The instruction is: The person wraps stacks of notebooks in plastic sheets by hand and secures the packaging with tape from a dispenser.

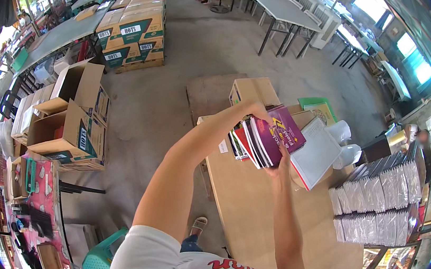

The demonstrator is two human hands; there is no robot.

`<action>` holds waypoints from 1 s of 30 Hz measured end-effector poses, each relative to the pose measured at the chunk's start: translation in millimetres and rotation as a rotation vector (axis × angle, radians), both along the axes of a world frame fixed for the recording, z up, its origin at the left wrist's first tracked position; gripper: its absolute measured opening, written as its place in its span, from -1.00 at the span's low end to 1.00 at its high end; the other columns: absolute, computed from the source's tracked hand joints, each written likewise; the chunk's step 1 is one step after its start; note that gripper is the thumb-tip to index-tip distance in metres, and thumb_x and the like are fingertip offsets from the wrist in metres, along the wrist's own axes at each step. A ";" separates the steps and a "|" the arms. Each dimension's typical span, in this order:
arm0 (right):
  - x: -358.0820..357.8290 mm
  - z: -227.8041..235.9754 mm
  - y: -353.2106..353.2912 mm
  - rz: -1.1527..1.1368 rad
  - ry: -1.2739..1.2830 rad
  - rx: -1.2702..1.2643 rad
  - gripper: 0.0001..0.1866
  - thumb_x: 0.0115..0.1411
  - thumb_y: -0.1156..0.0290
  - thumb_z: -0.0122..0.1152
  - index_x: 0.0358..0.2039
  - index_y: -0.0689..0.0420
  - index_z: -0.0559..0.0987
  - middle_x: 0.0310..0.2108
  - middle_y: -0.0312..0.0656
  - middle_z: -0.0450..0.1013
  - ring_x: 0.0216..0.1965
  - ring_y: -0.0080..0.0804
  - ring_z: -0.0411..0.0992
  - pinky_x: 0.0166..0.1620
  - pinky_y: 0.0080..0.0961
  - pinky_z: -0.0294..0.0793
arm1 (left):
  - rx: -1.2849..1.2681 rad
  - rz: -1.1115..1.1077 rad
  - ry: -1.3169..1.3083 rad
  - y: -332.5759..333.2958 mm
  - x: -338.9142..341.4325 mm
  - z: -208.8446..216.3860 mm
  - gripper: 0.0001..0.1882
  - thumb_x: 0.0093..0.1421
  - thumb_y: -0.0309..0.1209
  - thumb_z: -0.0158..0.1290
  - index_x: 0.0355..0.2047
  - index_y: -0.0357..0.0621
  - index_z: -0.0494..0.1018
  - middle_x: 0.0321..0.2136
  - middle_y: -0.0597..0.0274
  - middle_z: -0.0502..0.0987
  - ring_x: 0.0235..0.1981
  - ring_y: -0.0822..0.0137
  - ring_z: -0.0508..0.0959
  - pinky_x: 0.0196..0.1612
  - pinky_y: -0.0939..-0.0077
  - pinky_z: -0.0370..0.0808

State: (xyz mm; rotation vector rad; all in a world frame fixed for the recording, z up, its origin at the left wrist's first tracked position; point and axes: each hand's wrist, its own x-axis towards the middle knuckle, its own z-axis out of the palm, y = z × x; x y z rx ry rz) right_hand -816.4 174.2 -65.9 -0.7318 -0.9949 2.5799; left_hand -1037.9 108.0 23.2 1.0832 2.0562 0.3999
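Note:
A stack of several books (pixel 281 133), the top one purple with yellow lettering, is held above the wooden table (pixel 249 207). My left hand (pixel 256 111) reaches over the far left side of the stack, its fingers closed on the books and partly hidden. From the near side my right hand (pixel 280 166) grips the stack's lower edge. White, red and black spines or edges show toward the left. Just right of the stack lies a flat white sheet or board with a red edge (pixel 315 152). A cardboard box (pixel 256 90) sits directly beyond the books.
Plastic-wrapped stacks (pixel 379 193) stand along the table's right side. White plastic bundles (pixel 347 155) and a green folder (pixel 321 105) lie near its far end. Open cartons (pixel 70 128) stand to the left, a teal plastic stool (pixel 100 262) at lower left. Stacked boxes (pixel 134 27) are farther off.

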 end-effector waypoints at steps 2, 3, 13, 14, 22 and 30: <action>11.2 -17.6 19.3 -0.103 0.063 -0.071 -0.43 0.23 0.05 0.22 0.11 0.15 0.39 -0.01 -0.08 0.50 -0.04 -0.21 0.52 -0.03 -0.12 0.58 | 0.046 -0.058 0.013 7.9 18.3 -1.4 -0.16 -0.22 0.36 0.22 -0.09 -0.02 0.62 -0.11 0.09 0.62 -0.11 0.20 0.59 -0.02 0.36 0.48; 4.2 -19.0 14.1 -0.080 0.081 -0.089 -0.45 0.23 0.10 0.23 0.11 0.17 0.39 0.00 -0.08 0.49 -0.04 -0.21 0.52 -0.02 -0.15 0.58 | 0.005 -0.049 0.081 1.6 9.4 -8.6 -0.18 -0.18 0.35 0.20 -0.07 -0.02 0.61 -0.13 0.13 0.63 -0.15 0.18 0.60 -0.04 0.32 0.50; -3.4 6.5 -14.2 -0.054 0.040 -0.132 -0.50 0.10 0.27 0.31 0.04 0.10 0.45 -0.11 -0.20 0.53 -0.14 -0.25 0.55 -0.08 -0.14 0.60 | 0.080 0.118 -0.186 -5.9 5.2 -0.4 -0.33 -0.10 -0.03 0.31 0.00 -0.11 0.52 -0.16 0.08 0.63 -0.13 0.16 0.62 -0.09 0.14 0.55; 7.9 -4.5 1.4 -0.123 0.042 -0.080 -0.51 0.09 0.29 0.31 0.03 0.11 0.46 -0.12 -0.19 0.53 -0.14 -0.27 0.55 -0.09 -0.19 0.60 | -0.027 0.162 -0.375 0.9 22.1 14.0 -0.36 -0.10 -0.08 0.31 -0.01 -0.11 0.52 -0.18 0.10 0.63 -0.13 0.15 0.62 -0.12 0.09 0.56; 137.2 12.7 -43.8 -0.187 0.068 0.011 -0.47 0.09 0.41 0.31 0.08 0.23 0.40 -0.11 -0.14 0.51 -0.15 -0.31 0.54 -0.05 -0.29 0.57 | 0.677 0.039 -0.551 -113.5 166.1 22.6 0.23 -0.14 -0.36 0.41 0.38 -0.32 -0.19 0.23 -0.10 0.26 0.22 0.15 0.32 0.27 0.36 0.25; 409.9 63.1 -102.7 -0.225 -0.069 -0.195 -0.35 0.12 0.36 0.30 0.19 0.24 0.29 0.02 -0.02 0.46 -0.07 -0.25 0.53 0.07 -0.30 0.54 | 0.955 -0.757 0.218 -139.1 361.9 55.4 0.23 -0.16 0.05 0.40 0.39 0.08 -0.13 0.33 -0.05 0.11 0.37 0.08 0.11 0.37 -0.16 -0.06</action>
